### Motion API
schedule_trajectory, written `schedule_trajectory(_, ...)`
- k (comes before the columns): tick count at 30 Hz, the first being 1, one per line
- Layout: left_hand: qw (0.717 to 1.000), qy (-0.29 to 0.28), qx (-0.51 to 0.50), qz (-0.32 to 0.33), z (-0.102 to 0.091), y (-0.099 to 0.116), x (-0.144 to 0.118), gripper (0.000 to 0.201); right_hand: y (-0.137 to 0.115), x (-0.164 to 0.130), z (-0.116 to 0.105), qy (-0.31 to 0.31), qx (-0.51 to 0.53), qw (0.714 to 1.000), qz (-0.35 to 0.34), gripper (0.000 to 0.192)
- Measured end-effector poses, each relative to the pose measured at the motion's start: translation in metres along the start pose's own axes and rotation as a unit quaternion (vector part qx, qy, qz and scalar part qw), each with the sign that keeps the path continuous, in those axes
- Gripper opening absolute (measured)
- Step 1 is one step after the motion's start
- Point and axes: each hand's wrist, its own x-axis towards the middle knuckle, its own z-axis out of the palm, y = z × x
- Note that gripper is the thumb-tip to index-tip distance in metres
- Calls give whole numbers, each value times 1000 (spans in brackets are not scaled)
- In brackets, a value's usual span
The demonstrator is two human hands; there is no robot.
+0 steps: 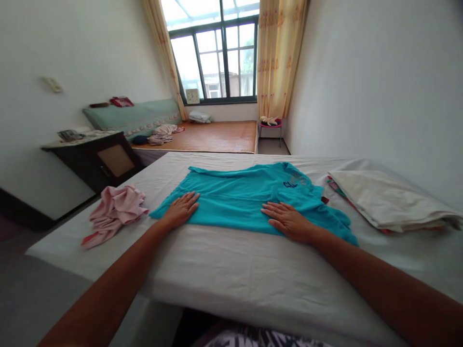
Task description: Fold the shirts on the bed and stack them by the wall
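A turquoise T-shirt (231,185) lies spread sideways on the white-sheeted bed, its near part doubled over in a long fold. Dark lettering and a grey print show near its right end. My left hand (181,209) rests flat on the shirt's left part, fingers stretched out. On the right part of the near fold lies my right hand (287,220), also flat with its fingers extended. Neither hand grips the cloth. Left of the shirt sits a crumpled pink garment (117,212), close to the shirt's left corner.
The white sheet (224,270) covers the bed before me. At the right lies a folded cream cloth (383,197). Beyond stands another bed with a brown mat (217,135) and some clothes. A dark cabinet (112,161) is at the left, a pink stool (271,124) by the curtain.
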Motion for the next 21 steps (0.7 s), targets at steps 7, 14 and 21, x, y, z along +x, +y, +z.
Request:
schedule_trajectory(7, 989, 1, 20, -148, -1, -28, 4, 63, 2, -6, 0, 13, -6, 1000, 10, 53)
schedule_trajectory(14, 990, 45, 47, -124, -17, -18, -12, 54, 3, -3, 6, 50, -12, 999, 8, 52)
schedule_trajectory(21, 985, -6, -20, 172, -10, 5, -5, 59, 25, -32, 13, 53, -78, 992, 88, 54)
